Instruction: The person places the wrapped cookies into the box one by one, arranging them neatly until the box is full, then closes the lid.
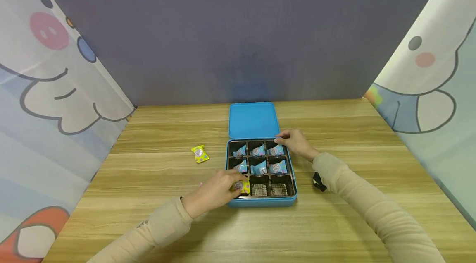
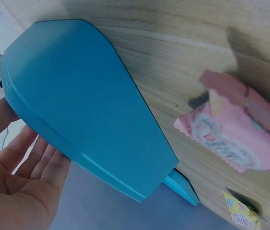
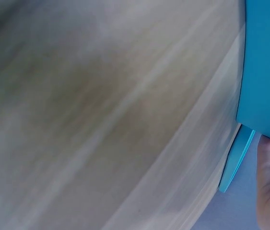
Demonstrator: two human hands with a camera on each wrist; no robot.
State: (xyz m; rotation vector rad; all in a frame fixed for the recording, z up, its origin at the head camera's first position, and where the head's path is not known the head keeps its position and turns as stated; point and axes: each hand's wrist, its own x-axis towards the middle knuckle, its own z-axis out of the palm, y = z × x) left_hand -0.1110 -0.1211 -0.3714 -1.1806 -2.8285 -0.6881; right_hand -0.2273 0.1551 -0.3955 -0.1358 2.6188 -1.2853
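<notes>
A blue tin (image 1: 262, 202) with a black divided tray lies on the table, its lid (image 1: 253, 120) folded back. Blue wrapped candies (image 1: 258, 168) sit in the back and middle rows. In the front-left compartment is a yellow candy (image 1: 242, 186), with the left hand's (image 1: 215, 190) thumb and fingers around it. Two other front compartments hold nothing. The right hand (image 1: 295, 142) touches the tin's back-right corner; in the right wrist view its fingers (image 3: 269, 182) are at the tin's edge. The left wrist view shows the left hand (image 2: 24, 182) at the rim, the candy hidden behind the tin's side.
Another yellow candy (image 1: 200, 154) lies left of the tin. A pink wrapped candy (image 2: 226, 136) is on the table near the left wrist, mostly hidden in the head view. A small black object (image 1: 318, 182) is beside the right sleeve. A grey panel stands behind the table.
</notes>
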